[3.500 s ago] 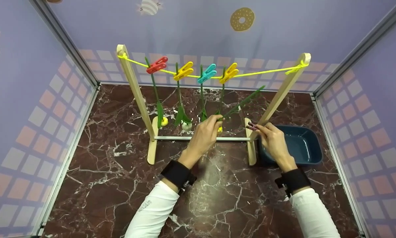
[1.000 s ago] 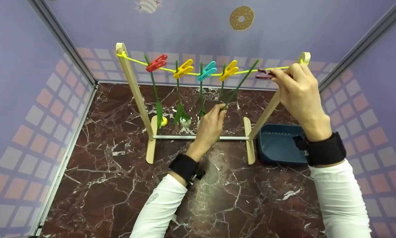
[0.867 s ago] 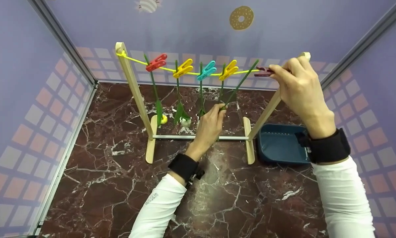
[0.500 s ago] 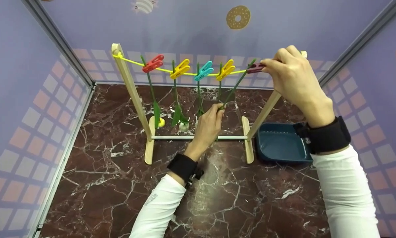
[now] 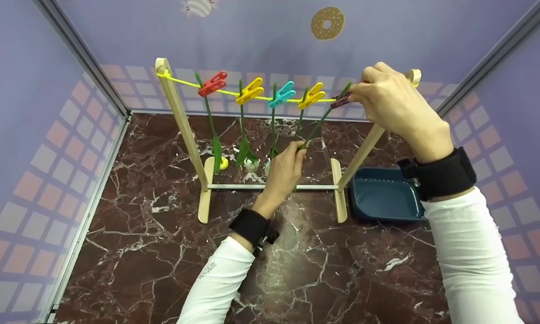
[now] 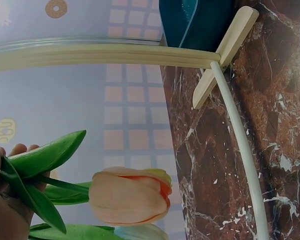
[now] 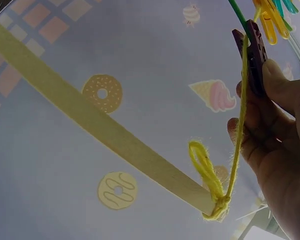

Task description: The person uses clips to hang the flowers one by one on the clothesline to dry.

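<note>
My left hand (image 5: 285,171) grips the green stem of an artificial tulip, whose orange-pink bloom (image 6: 130,196) hangs below the hand in the left wrist view. The stem (image 5: 321,120) slants up to the yellow line (image 5: 229,93). There my right hand (image 5: 384,96) pinches a dark purple clothespin (image 5: 340,101), its jaws around the line and the stem's upper end. To the left, a red clothespin (image 5: 212,84), a yellow clothespin (image 5: 250,91), a blue clothespin (image 5: 282,94) and another yellow clothespin (image 5: 312,96) hold further stems on the line, blooms downward.
The line is tied between two wooden posts (image 5: 182,123), joined low down by a white rod (image 5: 236,186). A dark blue basin (image 5: 384,198) stands right of the rack on the marbled surface (image 5: 161,270). Patterned walls (image 5: 270,40) enclose the back and sides.
My right hand has lifted the purple clothespin from beside the basin to the line, then moved left onto the stem. My left hand has raised the stem's tip to the line.
</note>
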Motion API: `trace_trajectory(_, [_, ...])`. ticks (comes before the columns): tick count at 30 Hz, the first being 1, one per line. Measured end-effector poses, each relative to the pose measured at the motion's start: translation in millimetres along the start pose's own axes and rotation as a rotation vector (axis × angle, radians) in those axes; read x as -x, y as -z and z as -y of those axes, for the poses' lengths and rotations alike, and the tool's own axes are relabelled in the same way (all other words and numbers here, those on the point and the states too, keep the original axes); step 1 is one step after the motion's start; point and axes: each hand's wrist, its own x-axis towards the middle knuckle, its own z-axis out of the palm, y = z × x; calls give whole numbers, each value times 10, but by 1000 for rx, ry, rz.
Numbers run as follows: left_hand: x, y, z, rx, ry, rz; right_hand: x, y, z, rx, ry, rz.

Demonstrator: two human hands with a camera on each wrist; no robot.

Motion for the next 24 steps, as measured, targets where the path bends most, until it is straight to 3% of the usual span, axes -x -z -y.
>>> trace_trajectory(10, [8, -29, 26, 6, 2, -4, -51, -33, 23, 46, -14, 101])
trace_trajectory(24, [-6, -42, -22, 23, 10, -10, 138, -146, 30, -1, -27, -116])
